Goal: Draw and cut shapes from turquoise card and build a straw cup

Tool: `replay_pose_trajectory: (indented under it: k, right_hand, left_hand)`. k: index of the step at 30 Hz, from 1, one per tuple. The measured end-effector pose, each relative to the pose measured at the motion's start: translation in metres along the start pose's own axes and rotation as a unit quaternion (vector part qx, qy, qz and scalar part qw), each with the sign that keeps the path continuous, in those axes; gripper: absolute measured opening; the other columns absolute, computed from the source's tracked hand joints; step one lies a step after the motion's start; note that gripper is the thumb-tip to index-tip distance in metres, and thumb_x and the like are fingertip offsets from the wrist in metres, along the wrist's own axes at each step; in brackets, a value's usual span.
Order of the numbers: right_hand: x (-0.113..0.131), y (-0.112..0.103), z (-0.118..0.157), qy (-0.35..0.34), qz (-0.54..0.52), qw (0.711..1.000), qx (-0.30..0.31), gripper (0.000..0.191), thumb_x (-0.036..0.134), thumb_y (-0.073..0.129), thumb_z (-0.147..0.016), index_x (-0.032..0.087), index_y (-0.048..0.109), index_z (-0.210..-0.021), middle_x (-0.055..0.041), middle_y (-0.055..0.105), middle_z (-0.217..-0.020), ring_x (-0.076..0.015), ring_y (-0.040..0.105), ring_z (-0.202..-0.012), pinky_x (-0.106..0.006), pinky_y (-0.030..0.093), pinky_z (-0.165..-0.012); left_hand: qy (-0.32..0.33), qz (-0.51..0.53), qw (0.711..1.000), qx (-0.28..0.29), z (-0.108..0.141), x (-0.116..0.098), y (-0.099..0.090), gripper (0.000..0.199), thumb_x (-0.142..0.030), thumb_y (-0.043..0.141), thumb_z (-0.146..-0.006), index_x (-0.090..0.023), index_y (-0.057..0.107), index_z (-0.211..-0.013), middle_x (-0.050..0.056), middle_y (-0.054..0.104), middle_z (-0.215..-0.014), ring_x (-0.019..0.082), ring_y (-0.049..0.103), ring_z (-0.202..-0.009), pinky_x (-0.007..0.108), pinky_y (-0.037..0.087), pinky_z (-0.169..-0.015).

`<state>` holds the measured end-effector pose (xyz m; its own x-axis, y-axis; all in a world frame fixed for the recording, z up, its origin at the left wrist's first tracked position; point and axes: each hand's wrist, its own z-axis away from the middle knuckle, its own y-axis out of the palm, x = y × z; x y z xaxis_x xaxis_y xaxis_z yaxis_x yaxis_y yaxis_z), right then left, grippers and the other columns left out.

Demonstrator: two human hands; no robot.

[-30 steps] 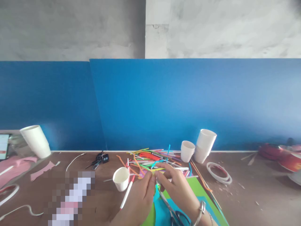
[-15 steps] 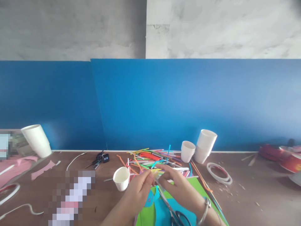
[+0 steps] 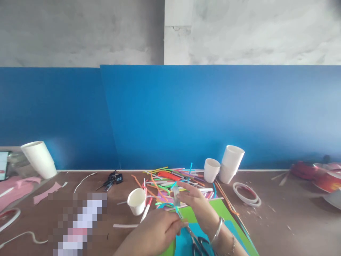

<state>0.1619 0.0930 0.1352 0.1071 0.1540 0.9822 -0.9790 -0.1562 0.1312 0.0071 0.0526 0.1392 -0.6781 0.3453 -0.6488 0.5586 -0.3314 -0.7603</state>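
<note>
My right hand (image 3: pixel 190 197), with a silver bangle on its wrist, holds a small clear roll (image 3: pixel 176 196) that looks like tape, in front of the straw pile. Lower and to the left, my left hand (image 3: pixel 162 227) has its fingers closed near the scissors' blades; what they pinch is too small to name. Dark-handled scissors (image 3: pixel 199 245) lie on blue paper (image 3: pixel 182 241) over a green sheet (image 3: pixel 221 208). Many coloured straws (image 3: pixel 165 176) are heaped behind my hands. A white paper cup (image 3: pixel 136 202) stands to the left of them.
More white cups (image 3: pixel 231 161) stand by the blue panel (image 3: pixel 170 117). White rings (image 3: pixel 246 195) lie at the right, beyond long straws. Keys (image 3: pixel 113 179), a white cable (image 3: pixel 32 234) and pink paper (image 3: pixel 48 192) are on the left. Red items (image 3: pixel 329 179) sit far right.
My left hand has moved down, away from my right fingers. The clear roll now shows more plainly in my right hand. The blue round piece near my left hand is no longer visible.
</note>
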Motion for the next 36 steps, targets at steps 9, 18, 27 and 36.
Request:
replay_pose_trajectory:
  k: [9,18,27,36]
  right_hand:
    - [-0.001,0.0,0.002,-0.032,-0.084,0.996,0.013,0.05,0.03,0.074,-0.065,0.014,0.064,-0.111,-0.0062,0.074,-0.076,-0.0242,0.066,-0.084,-0.036,0.044,-0.084]
    - [0.024,0.005,0.024,-0.079,-0.07,0.993,0.05,0.053,0.037,0.075,-0.068,0.016,0.06,-0.114,-0.0093,0.074,-0.085,-0.0247,0.066,-0.087,-0.037,0.047,-0.081]
    - [0.026,0.005,0.037,-0.108,0.01,0.989,0.102,0.047,0.042,0.068,-0.074,0.018,0.056,-0.112,-0.0096,0.071,-0.09,-0.0252,0.065,-0.088,-0.039,0.047,-0.08]
    - [0.024,0.004,0.042,-0.16,0.28,0.946,0.018,0.038,0.025,0.065,-0.071,0.026,0.062,-0.109,0.0015,0.063,-0.072,-0.023,0.062,-0.081,-0.041,0.043,-0.087]
  left_hand:
    - [-0.039,0.019,0.998,0.053,-0.002,0.009,0.011,0.042,-0.048,0.038,-0.089,-0.023,0.066,-0.071,-0.001,0.068,-0.071,0.015,0.061,-0.069,0.023,0.035,-0.06]
    - [-0.032,0.057,0.998,0.01,-0.008,0.013,0.007,0.04,-0.034,0.03,-0.089,-0.021,0.064,-0.072,-0.001,0.056,-0.064,0.013,0.05,-0.06,0.024,0.031,-0.053]
    - [-0.015,0.223,0.974,-0.035,-0.016,0.034,0.01,0.028,-0.043,0.03,-0.091,-0.02,0.046,-0.093,-0.008,0.034,-0.058,0.01,0.035,-0.053,0.022,0.029,-0.049]
    - [-0.045,0.039,0.986,-0.159,-0.016,0.025,-0.002,0.034,-0.043,0.021,-0.094,-0.021,0.046,-0.099,-0.004,0.052,-0.062,0.014,0.053,-0.058,0.024,0.032,-0.053]
